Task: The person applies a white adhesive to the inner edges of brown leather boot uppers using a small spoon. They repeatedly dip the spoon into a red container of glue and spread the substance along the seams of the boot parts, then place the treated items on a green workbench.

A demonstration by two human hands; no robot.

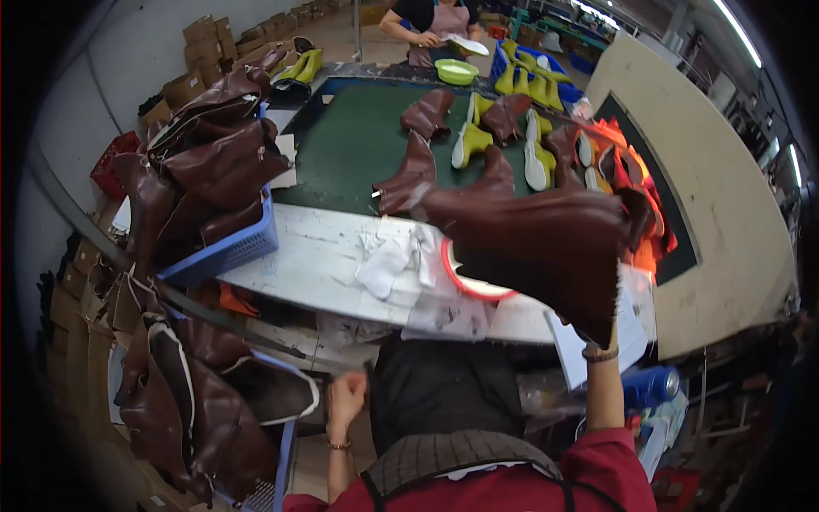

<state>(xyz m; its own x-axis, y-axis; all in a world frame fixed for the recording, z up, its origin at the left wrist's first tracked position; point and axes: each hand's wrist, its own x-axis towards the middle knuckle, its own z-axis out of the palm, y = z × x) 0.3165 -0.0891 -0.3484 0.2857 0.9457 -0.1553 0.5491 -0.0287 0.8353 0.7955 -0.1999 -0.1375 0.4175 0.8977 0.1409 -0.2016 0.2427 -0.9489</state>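
Brown leather boot upper (537, 235) hangs over the white worktable (311, 256), its wide shaft end toward the right hand (606, 340), which grips it there, fingers mostly hidden behind the leather. Low beside the dark trousers (448, 388), the left hand (347, 398) is loosely curled; I cannot tell whether it has hold of anything. Left of it, brown boot uppers (200, 410) fill a lower blue crate (287, 456). Beyond the worktable, yellow-green boots (472, 145) and brown ones stand or lie on a green surface (350, 128).
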